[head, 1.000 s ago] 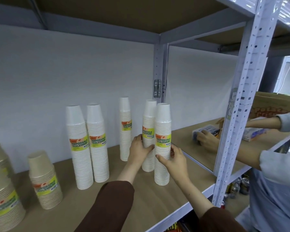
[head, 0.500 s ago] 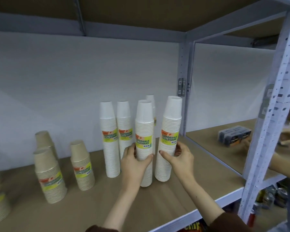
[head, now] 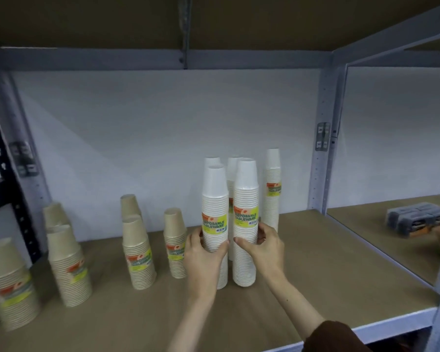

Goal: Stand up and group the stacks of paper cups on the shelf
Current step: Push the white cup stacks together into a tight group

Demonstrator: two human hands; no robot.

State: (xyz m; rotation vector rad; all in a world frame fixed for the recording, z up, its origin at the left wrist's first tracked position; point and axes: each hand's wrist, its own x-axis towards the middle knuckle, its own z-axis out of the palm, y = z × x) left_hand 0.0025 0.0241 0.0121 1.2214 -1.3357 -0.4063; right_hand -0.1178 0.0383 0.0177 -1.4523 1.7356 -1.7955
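Cup stack [head: 214,199] in left hand [head: 201,261], second stack [head: 246,196] in right hand [head: 266,247]

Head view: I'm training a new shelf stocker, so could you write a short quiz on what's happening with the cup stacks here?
1. True or false: the left hand is empty.
2. The right hand grips: A) a white stack; B) a bottle; C) nothing.
3. How many white stacks stand on the shelf?
Key: 1 false, it grips a white stack; 2 A; 3 five.
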